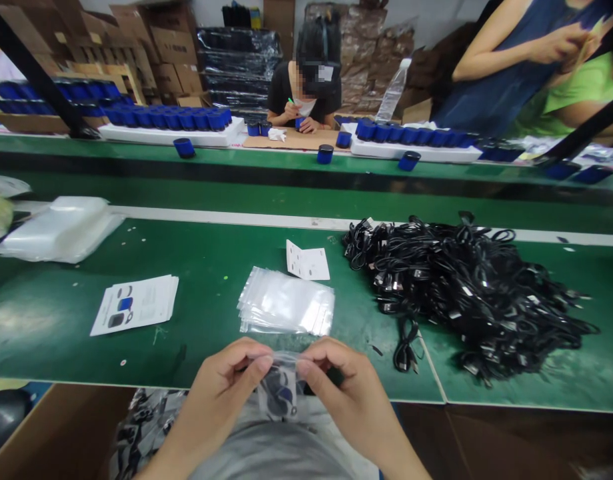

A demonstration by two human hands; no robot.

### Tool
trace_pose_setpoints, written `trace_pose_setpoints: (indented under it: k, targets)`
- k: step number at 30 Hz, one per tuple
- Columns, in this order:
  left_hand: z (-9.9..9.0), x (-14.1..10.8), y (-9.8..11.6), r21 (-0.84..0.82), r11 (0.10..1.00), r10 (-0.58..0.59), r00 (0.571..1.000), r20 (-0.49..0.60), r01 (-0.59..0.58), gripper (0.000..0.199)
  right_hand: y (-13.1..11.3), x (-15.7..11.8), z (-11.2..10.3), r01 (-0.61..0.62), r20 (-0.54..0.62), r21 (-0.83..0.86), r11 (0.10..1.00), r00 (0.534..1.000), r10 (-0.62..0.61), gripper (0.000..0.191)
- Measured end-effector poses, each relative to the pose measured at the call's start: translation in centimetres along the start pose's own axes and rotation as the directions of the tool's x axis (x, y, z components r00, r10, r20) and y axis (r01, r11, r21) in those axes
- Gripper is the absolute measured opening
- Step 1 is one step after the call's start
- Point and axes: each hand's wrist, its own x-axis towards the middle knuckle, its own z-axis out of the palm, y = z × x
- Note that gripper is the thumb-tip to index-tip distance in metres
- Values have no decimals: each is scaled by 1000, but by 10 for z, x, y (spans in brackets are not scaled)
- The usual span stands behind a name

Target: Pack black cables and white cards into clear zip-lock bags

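Both my hands pinch the top edge of a small clear zip bag (279, 393), held upright in front of my lap at the table's front edge. Inside it show a dark coiled cable and a printed leaflet. My left hand (231, 377) grips the bag's left top corner between thumb and fingers. The right top corner is pinched by my right hand (336, 373). Just beyond my hands lies a stack of empty clear zip bags (286, 303), with a folded white leaflet (309, 262) behind it.
A large heap of black cables (446, 287) covers the right side, one bundled cable (405, 347) apart from it. Printed leaflets (136, 303) and plastic bags (61, 227) lie left. Blue jars (325, 154) stand on the conveyor's far side, where a person (306, 80) works. Filled bags (146, 427) lie below.
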Motion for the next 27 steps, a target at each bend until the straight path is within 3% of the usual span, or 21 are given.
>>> trace_pose_setpoints:
  k: [3,10,19,27]
  targets:
    - [-2,1,-3,33,999,-9,1000,22,8,20,-2,-1,-5,30,10,-23,999,1000,-30,19]
    - [-3,1,-10,233,962,136,989,50,-144,21,2,1,-7,51,35,-92,994,998,-48,19]
    - [-2,-2,-5,207,964,142,981,129,-167,21,7,2,-7,58,59,-136,989,997,-50,18]
    - [0,-3,-3,237,952,174,979,104,-194,17,7,1,-2,26,99,-133,991,995,-13,14]
